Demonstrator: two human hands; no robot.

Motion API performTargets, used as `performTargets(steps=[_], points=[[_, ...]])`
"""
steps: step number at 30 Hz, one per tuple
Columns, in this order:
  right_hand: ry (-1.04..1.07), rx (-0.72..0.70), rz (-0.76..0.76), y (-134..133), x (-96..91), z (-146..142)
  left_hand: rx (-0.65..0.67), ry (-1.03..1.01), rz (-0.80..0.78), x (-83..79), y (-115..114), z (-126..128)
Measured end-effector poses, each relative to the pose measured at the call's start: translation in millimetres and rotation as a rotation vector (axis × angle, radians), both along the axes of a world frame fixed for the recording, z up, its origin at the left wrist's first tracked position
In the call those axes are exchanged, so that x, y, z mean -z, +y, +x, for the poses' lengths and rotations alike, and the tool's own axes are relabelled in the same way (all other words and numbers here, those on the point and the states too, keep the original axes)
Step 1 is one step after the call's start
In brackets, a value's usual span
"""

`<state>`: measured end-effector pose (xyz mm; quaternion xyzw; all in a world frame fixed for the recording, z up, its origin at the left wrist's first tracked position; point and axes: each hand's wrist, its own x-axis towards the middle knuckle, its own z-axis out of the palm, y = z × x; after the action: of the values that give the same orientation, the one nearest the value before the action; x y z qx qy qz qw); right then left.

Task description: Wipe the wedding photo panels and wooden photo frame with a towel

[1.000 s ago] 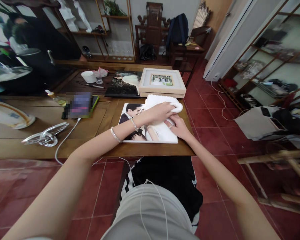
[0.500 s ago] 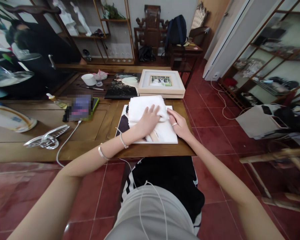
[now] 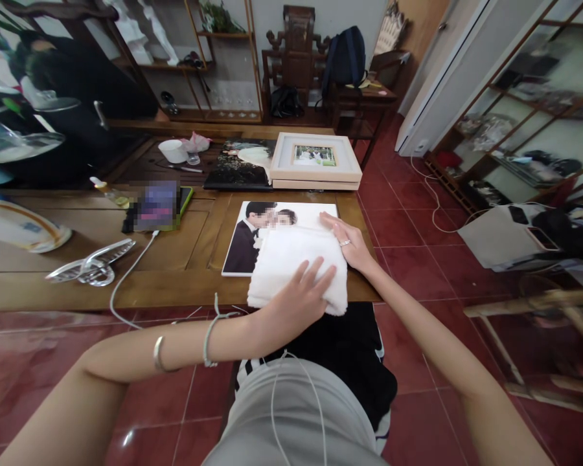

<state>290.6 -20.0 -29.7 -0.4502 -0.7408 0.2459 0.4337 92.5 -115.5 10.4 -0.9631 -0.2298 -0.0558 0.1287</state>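
Note:
A large photo print (image 3: 245, 239) of two people lies flat on the wooden table (image 3: 184, 259) in front of me. A folded white towel (image 3: 291, 259) covers its near right part and hangs over the table's front edge. My left hand (image 3: 296, 294) lies flat on the towel's near end, fingers spread. My right hand (image 3: 347, 241) rests flat on the print's right edge beside the towel, a ring on one finger.
A white framed picture (image 3: 315, 162) and a dark print (image 3: 238, 168) lie further back. A phone (image 3: 155, 206) with a white cable, a glass dish (image 3: 90, 265), a plate (image 3: 19, 226) and a white bowl (image 3: 172, 150) sit to the left. Red tiled floor surrounds the table.
My left hand has dragged the towel from the far end of the print down to its near edge, uncovering the upper part of the photo. My right hand stayed at the right edge.

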Motion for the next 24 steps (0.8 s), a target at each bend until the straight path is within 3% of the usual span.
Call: performTargets(steps=[4, 7, 10, 14, 19, 24], points=[[-0.11, 0.013, 0.03, 4.2, 3.9, -0.5, -0.035, 0.037, -0.103, -6.7, -6.6, -24.2], [-0.183, 0.008, 0.049, 6.0, 5.8, -0.6, -0.083, 0.073, -0.193, -15.7, 6.3, -39.9], [-0.207, 0.01, 0.046, 6.7, 7.5, -0.4, -0.177, 0.075, -0.223, -20.9, 35.0, -44.4], [-0.217, 0.005, 0.047, 7.3, 9.1, 0.7, -0.267, 0.043, -0.213, -16.6, 84.4, -30.7], [-0.23, 0.002, 0.069, 7.4, 7.2, 1.1, -0.181, -0.015, -0.188, -2.4, 134.2, -6.7], [-0.218, 0.008, 0.069, 7.5, 7.7, 0.2, -0.131, -0.08, -0.151, 6.0, 169.8, -1.3]])
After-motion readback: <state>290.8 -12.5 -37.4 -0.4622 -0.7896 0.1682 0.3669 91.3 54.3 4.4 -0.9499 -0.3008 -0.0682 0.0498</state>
